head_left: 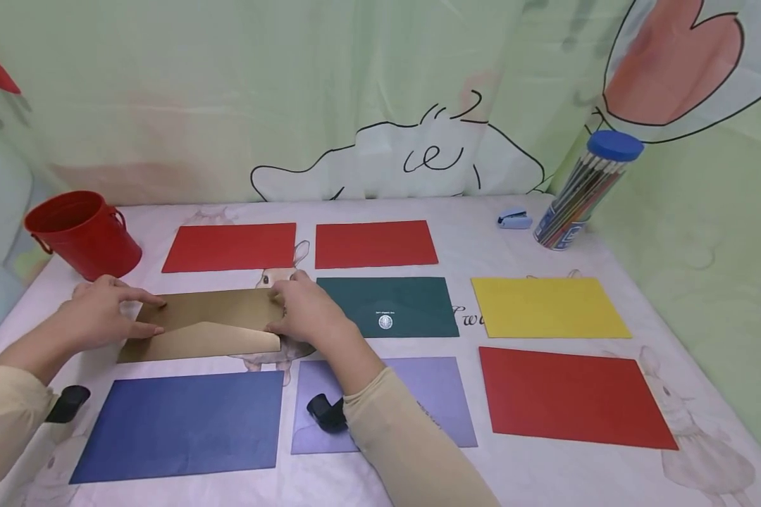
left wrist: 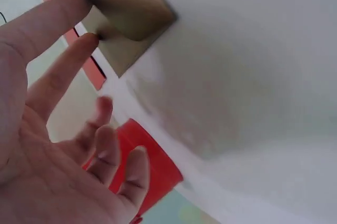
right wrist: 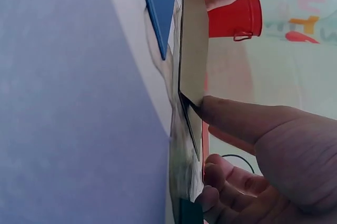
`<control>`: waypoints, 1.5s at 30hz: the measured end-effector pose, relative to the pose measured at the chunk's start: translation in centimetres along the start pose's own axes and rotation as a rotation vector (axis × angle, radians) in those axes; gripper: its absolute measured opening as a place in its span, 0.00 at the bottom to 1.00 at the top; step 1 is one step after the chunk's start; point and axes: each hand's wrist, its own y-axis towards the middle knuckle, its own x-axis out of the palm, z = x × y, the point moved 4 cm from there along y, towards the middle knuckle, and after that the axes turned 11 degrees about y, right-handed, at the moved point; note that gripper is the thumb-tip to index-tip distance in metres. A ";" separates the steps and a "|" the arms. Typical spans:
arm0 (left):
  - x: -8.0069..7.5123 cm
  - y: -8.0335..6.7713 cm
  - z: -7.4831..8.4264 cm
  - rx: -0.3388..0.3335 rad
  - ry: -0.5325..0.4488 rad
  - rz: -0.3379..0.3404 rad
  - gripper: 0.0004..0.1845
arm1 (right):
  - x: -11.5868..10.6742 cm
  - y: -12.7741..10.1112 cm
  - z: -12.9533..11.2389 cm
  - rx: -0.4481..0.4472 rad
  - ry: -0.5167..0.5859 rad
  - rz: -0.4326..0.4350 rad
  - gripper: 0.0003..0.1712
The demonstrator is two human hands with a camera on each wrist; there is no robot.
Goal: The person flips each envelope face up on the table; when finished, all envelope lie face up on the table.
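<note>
A gold-brown envelope (head_left: pixel 222 310) lies at the left of the table, its pointed flap (head_left: pixel 222 339) folded over along the near side and raised at the right end. At its left end, my left hand (head_left: pixel 104 317) rests thumb and forefinger tips on the paper, spread apart. The left wrist view shows those two fingers nearly straight on the envelope (left wrist: pixel 131 8), the others loosely bent. My right hand (head_left: pixel 311 310) touches the right end with thumb and forefinger. In the right wrist view its thumb (right wrist: pixel 231 110) meets the flap's edge (right wrist: pixel 194 60).
Around lie a blue envelope (head_left: pixel 184 426), a purple one (head_left: pixel 431 394) under my right forearm, a green one (head_left: pixel 412 299), a yellow one (head_left: pixel 548 308) and several red ones (head_left: pixel 571 394). Behind stand a red bucket (head_left: pixel 89 239), a blue stapler (head_left: pixel 515 219) and a pencil jar (head_left: pixel 583 193).
</note>
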 end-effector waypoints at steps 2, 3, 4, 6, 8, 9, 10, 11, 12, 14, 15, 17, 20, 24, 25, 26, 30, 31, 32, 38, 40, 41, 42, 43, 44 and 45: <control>-0.2 -0.1 0.2 -0.002 0.012 -0.002 0.36 | 0.1 0.0 -0.2 -0.018 0.023 -0.011 0.29; -0.2 -0.1 0.3 0.007 0.012 -0.004 0.36 | 0.0 0.0 -0.3 -0.032 0.050 -0.020 0.27; -0.3 0.0 0.5 0.016 0.010 0.000 0.35 | 0.0 0.0 -0.4 -0.047 0.089 -0.027 0.26; -0.6 0.1 1.1 0.020 -0.007 0.018 0.33 | -0.3 0.0 -0.6 -0.073 0.179 -0.045 0.23; -1.0 0.3 2.1 0.035 -0.039 0.044 0.30 | -1.0 -0.3 -0.9 -0.092 0.271 -0.062 0.21; -1.1 0.4 2.8 0.046 -0.057 0.062 0.29 | -1.5 -0.5 -1.0 -0.095 0.313 -0.063 0.20; -1.4 0.4 3.7 0.060 -0.075 0.082 0.28 | -2.1 -0.7 -1.1 -0.095 0.336 -0.064 0.20; -1.7 0.5 4.7 0.075 -0.090 0.100 0.26 | -2.7 -1.0 -1.1 -0.095 0.352 -0.067 0.20; -2.0 0.6 5.8 0.106 -0.103 0.124 0.25 | -3.5 -1.4 -1.2 -0.095 0.353 -0.069 0.20; -2.6 0.7 8.4 0.160 -0.114 0.162 0.24 | -5.1 -2.1 -0.9 -0.097 0.331 -0.069 0.21; -2.9 0.7 9.7 0.181 -0.120 0.178 0.23 | -6.1 -2.5 -0.6 -0.096 0.306 -0.069 0.21; -3.4 0.9 12.4 0.226 -0.120 0.209 0.22 | -8.2 -3.6 0.3 -0.094 0.252 -0.063 0.22; -3.8 1.0 16.4 0.277 -0.122 0.225 0.21 | -11.6 -6.0 2.9 -0.057 0.168 -0.049 0.23; -4.0 1.3 21.3 0.361 -0.108 0.233 0.20 | -15.2 -10.2 7.1 -0.007 0.113 -0.057 0.24; -3.9 1.3 22.4 0.382 -0.101 0.232 0.20 | -15.8 -11.3 8.1 0.006 0.101 -0.063 0.24; -3.8 1.3 23.6 0.401 -0.098 0.233 0.20 | -16.3 -12.4 9.1 0.019 0.091 -0.067 0.24; -3.1 0.9 27.9 0.471 -0.107 0.214 0.20 | -17.4 -16.4 12.9 0.086 0.053 -0.073 0.26; -2.7 0.7 29.1 0.489 -0.120 0.204 0.20 | -17.6 -17.4 14.0 0.101 0.041 -0.073 0.27; -2.3 0.6 30.2 0.508 -0.136 0.192 0.20 | -17.7 -18.3 15.0 0.111 0.033 -0.077 0.28; 0.9 -0.9 37.1 0.637 -0.190 0.068 0.23 | -17.9 -24.0 21.2 0.187 0.038 -0.139 0.45; 2.0 -1.6 39.4 0.674 -0.148 0.012 0.26 | -18.0 -25.8 23.3 0.238 0.052 -0.144 0.52; 2.5 -1.9 40.5 0.689 -0.113 -0.010 0.28 | -18.0 -26.6 24.3 0.251 0.049 -0.139 0.56; 3.0 -2.2 41.5 0.700 -0.085 -0.032 0.31 | -18.0 -27.4 25.2 0.261 0.033 -0.129 0.58; 3.4 -2.4 42.4 0.710 -0.056 -0.050 0.33 | -18.1 -28.1 26.1 0.275 0.023 -0.122 0.60; 3.8 -2.6 43.2 0.722 -0.023 -0.060 0.35 | -18.1 -28.7 26.9 0.286 0.004 -0.115 0.62; 4.1 -2.9 43.7 0.729 0.002 -0.074 0.37 | -18.0 -29.3 27.7 0.298 -0.015 -0.109 0.64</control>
